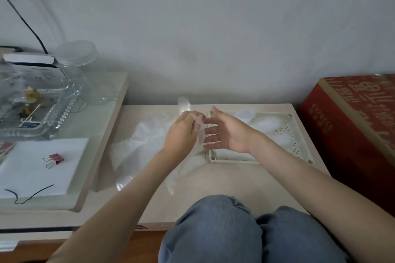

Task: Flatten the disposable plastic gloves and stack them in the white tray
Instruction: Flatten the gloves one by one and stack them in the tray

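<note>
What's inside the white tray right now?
Flattened clear plastic gloves lie in the white tray. The right hand hides its left part, so I cannot count them.

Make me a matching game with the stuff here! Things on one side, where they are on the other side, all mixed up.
Things:
1 binder clip
2 red box
3 white tray
4 lifted glove

Places:
a pinched in the left hand
b on the white paper
c at the far right edge
d has gloves lying in it

Pairs: 1-b, 2-c, 3-d, 4-a
</note>
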Tool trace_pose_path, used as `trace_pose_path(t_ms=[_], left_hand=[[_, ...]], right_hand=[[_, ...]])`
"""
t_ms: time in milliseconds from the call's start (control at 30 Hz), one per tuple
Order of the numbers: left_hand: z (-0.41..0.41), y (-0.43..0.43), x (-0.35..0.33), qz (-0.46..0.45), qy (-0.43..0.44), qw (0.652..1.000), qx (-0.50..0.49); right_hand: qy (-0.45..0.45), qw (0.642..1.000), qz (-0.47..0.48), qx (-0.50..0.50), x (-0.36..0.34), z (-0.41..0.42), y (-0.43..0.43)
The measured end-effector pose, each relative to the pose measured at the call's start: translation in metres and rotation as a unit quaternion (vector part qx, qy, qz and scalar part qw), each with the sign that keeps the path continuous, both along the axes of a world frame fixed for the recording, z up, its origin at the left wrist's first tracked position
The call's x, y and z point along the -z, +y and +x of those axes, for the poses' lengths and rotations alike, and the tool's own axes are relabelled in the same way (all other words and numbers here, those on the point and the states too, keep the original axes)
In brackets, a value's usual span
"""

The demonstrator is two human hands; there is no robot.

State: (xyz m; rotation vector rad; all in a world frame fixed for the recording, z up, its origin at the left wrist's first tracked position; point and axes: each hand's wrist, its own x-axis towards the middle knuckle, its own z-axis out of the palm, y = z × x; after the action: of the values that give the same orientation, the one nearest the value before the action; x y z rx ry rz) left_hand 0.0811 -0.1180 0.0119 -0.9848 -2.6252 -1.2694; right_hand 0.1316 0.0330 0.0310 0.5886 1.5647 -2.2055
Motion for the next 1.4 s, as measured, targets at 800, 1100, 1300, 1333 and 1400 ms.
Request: trace_pose_path(t_ms=[800, 1100, 1300, 1333, 1400], left_hand=[[-0.019, 0.105, 0.032, -0.058, -0.050, 0.996, 0.041], [-0.041, 0.123, 0.049, -0.088, -0.322, 0.941, 0.052], [-0.045, 0.125, 0.042, -0.069, -0.372, 0.919, 0.110], [-0.045, 0.125, 0.042, -0.067, -0.380, 0.914, 0.126], [-0.046, 0.124, 0.044, -0.054, -0.390, 0.905, 0.163]], right_hand=[[0.086, 0.971, -0.073, 0.210, 0.037, 0.054, 0.119], [0.082, 0.964, -0.067, 0.242, 0.051, 0.055, 0.141], [0.120, 0.947, -0.140, 0.262, 0.062, 0.047, 0.154], [0.127, 0.947, -0.148, 0.255, 0.062, 0.046, 0.155], [0.129, 0.948, -0.145, 0.251, 0.063, 0.044, 0.158]])
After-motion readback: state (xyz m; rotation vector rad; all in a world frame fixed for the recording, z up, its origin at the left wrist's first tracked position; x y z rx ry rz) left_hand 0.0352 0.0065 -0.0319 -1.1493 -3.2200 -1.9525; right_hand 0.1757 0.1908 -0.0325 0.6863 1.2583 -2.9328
